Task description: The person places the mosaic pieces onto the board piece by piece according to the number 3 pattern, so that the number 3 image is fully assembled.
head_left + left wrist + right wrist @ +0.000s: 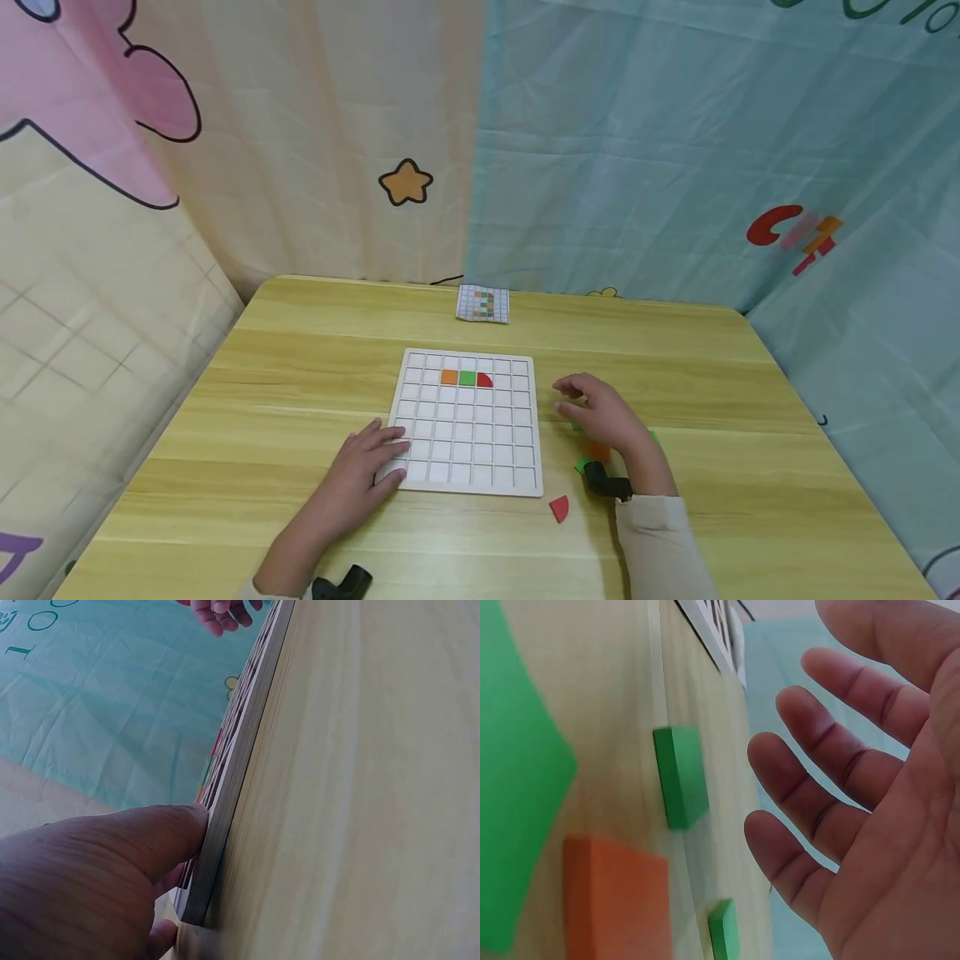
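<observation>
A white gridded board (pixel 465 493) lies flat on the table. In one row near its top sit an orange square (pixel 449 377), a green square (pixel 467 378) and a red quarter-circle piece (pixel 484 380). My left hand (pixel 363 471) rests on the board's lower left edge, fingers spread; the left wrist view shows its thumb (pixel 176 829) against the rim. Right of the board, my right hand (pixel 606 417) hovers above loose pieces with relaxed fingers and holds nothing. Below it lie an orange block (pixel 622 900) and several green blocks (pixel 682 776), partly hidden in the head view.
A loose red wedge-shaped piece (pixel 560 508) lies off the board's lower right corner. Behind the board, a small card (pixel 483 304) with a coloured grid pattern lies near the table's (pixel 337 333) far edge. Printed curtains (pixel 615 167) hang around the table.
</observation>
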Motion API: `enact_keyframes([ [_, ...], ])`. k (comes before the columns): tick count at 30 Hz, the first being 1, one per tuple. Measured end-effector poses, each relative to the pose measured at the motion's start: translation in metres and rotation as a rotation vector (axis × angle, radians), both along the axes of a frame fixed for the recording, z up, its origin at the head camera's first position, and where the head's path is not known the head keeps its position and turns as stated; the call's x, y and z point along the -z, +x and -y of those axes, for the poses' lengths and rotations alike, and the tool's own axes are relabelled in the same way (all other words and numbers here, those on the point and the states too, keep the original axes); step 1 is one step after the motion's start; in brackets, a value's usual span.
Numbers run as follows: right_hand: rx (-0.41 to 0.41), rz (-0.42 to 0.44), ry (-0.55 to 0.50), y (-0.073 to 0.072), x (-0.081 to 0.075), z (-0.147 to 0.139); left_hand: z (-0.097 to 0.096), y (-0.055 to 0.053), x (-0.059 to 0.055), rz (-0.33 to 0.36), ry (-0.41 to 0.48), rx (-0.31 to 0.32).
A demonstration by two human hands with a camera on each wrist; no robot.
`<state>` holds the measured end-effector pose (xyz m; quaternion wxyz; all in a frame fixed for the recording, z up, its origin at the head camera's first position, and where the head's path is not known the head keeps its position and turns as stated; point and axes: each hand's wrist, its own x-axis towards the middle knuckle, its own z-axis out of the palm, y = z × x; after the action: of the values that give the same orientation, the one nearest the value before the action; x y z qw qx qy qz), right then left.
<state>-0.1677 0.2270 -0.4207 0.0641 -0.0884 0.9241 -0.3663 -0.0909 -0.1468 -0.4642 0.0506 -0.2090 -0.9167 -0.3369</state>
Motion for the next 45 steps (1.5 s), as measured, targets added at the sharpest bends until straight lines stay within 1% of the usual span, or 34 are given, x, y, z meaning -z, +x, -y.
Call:
enact_keyframes([
  [5,0.027,-0.002,0.014,0.011,0.001,-0.008,0.0,0.001,0.001,0.012,-0.003,-0.003],
  [9,0.053,0.001,0.039,0.015,0.001,-0.01,0.0,0.0,0.0,0.009,-0.008,-0.004],
  [12,0.039,0.0,0.059,0.016,0.002,-0.011,0.0,0.0,0.0,-0.001,-0.003,-0.003],
  [16,0.009,-0.011,0.086,0.017,0.003,-0.012,0.0,0.0,0.0,0.004,-0.002,-0.003],
  [22,0.014,-0.021,0.126,0.02,0.007,-0.019,-0.001,0.0,0.0,0.005,-0.001,-0.002],
  [29,0.004,-0.028,0.119,0.02,0.015,-0.024,-0.001,-0.001,0.002,-0.001,0.003,0.0],
  [34,-0.012,-0.061,0.139,0.019,0.014,-0.023,0.0,-0.001,0.001,-0.012,0.006,0.003],
  [41,0.01,-0.034,0.165,0.019,0.012,-0.02,0.0,0.0,0.001,0.0,0.009,0.008],
  [45,0.013,-0.035,0.163,0.019,0.012,-0.02,0.0,0.0,0.001,0.003,0.006,0.003],
])
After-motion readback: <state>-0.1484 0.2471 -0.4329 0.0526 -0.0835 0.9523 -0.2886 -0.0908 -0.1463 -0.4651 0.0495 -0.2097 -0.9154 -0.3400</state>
